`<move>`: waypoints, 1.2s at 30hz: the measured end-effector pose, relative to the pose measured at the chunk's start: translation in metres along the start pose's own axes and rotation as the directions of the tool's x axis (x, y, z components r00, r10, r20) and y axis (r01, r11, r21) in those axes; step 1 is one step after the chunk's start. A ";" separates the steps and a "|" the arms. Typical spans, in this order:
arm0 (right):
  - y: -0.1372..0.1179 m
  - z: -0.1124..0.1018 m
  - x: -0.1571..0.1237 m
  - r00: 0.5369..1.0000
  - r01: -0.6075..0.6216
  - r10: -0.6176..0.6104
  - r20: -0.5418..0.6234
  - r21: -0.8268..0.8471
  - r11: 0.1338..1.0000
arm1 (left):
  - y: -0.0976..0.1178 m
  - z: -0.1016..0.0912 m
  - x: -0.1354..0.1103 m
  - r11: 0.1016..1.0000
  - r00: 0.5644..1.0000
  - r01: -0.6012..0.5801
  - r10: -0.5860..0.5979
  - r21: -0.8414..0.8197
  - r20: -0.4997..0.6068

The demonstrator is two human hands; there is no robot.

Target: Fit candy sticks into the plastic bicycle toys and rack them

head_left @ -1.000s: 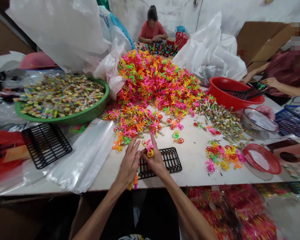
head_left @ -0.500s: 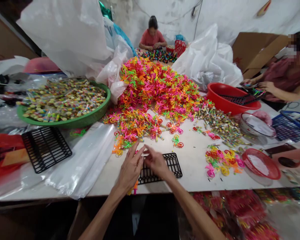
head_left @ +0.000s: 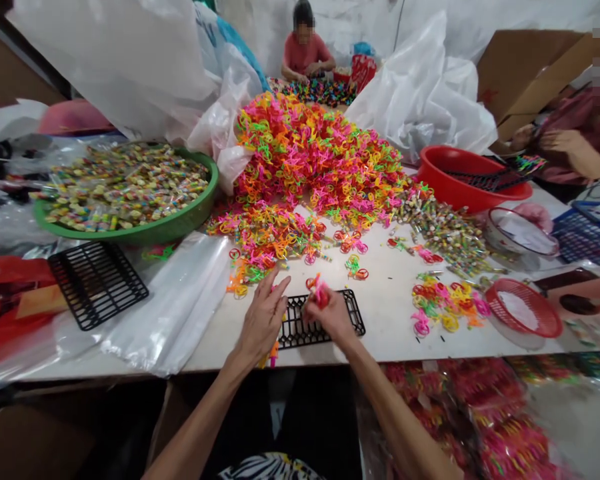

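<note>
My left hand lies on the left end of a small black plastic grid near the table's front edge, fingers stretched forward and apart; orange and pink pieces poke out under its heel. My right hand is closed over the grid's middle, pinching a pink and orange plastic ring toy. Just beyond both hands spreads a big heap of neon plastic ring toys in pink, orange, yellow and green, with loose ones scattered toward the grid.
A green basin of wrapped candies sits at the left, a second black grid and clear bags beside it. A red basin, loose candies and a small red basket lie right. Two other people work at the far end and right.
My right hand has closed on a pink and orange ring toy and shifted slightly right over the grid. My left hand stayed on the grid's left end.
</note>
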State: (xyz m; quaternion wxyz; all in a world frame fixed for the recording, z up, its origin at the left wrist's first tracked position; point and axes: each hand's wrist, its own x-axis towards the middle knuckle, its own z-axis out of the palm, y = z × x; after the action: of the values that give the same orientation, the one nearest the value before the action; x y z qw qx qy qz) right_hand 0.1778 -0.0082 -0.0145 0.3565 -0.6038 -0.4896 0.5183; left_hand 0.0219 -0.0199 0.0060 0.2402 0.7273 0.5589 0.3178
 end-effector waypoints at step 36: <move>-0.008 -0.057 0.030 0.997 0.039 -0.071 -0.037 -0.551 0.834 | 0.004 -0.002 -0.008 0.929 0.991 -0.131 0.129 0.347 0.028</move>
State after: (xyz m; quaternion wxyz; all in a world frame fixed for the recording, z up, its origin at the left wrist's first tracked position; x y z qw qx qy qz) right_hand 0.2315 0.0268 -0.0036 0.1964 -0.6806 -0.6248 0.3284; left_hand 0.0216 -0.0290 0.0079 0.0877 0.7944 0.5564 0.2274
